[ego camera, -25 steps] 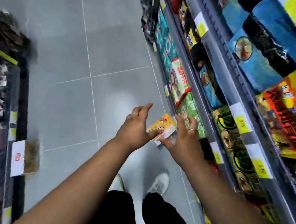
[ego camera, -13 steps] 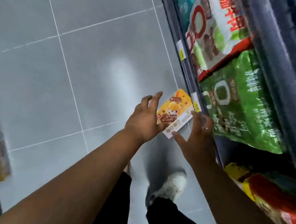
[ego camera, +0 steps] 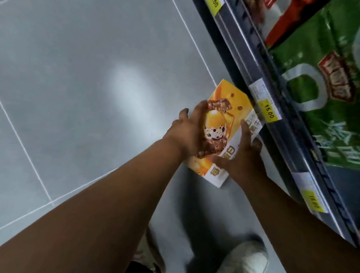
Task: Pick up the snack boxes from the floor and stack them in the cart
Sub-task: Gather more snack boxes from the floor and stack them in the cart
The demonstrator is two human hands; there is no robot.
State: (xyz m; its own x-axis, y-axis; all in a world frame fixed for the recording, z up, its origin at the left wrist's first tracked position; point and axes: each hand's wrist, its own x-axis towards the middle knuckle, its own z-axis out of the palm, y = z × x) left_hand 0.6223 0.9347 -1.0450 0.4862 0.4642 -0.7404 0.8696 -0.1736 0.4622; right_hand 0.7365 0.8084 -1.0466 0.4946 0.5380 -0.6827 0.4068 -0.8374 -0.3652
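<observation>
I am holding my left hand (ego camera: 192, 131) over the long left edge of the box (ego camera: 233, 106), with its fingers curling onto the printed top, so it is gripping that side. My right hand (ego camera: 243, 158) is gripping the other side: the forefinger is lying straight along the top face, the thumb is reaching across the near end, and the other fingers are bending down over the edge next to the shelf (ego camera: 236, 37). The orange box is sitting between my two hands, low over the grey tiled floor (ego camera: 80, 81) and right against the foot of the shelf. I cannot tell whether it is resting on the tiles or just off them. A yellow price tag (ego camera: 268, 111) is showing on the shelf rail just beside the box's far corner. A big green bag (ego camera: 334, 97) is lying on the shelf above it. My pale shoe (ego camera: 240, 269) is standing on the floor below my right arm.
</observation>
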